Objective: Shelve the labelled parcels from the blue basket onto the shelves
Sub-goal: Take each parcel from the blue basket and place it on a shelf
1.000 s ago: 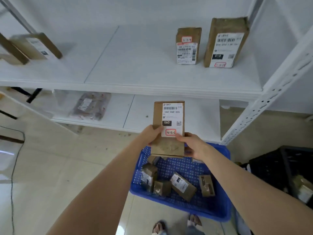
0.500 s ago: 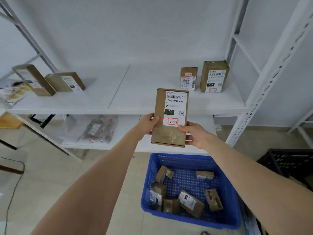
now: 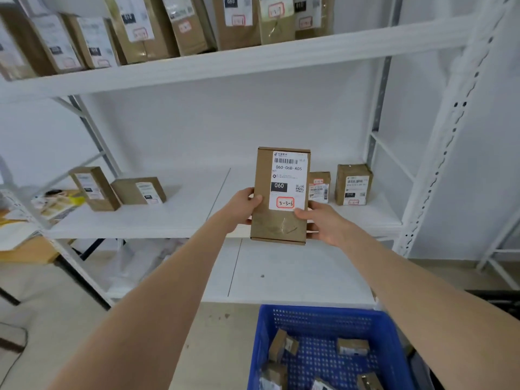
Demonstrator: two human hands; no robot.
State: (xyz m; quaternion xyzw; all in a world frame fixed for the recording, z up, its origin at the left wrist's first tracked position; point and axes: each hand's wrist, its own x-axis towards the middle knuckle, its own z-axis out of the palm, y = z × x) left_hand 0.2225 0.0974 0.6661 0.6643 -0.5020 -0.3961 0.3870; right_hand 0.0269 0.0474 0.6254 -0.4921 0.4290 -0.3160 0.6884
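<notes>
Near: the blue perforated plastic basket [image 3: 323, 316] on the floor holds several small brown parcels [image 3: 281, 344], and the frame edge cuts off its near part. Above it the left hand [image 3: 247, 205] and right hand [image 3: 320, 223] pinch the tall brown cardboard parcel [image 3: 264, 220] by its lower sides, thumbs in front and fingers hidden behind. It is upright and label-out before the white middle shelf [image 3: 168, 215], likely so the red-boxed 3-3-6 code can be read. Far: the labels on the two brown boxes [image 3: 354, 184] are unreadable, and the top-shelf parcel row [image 3: 140, 29] is cropped.
</notes>
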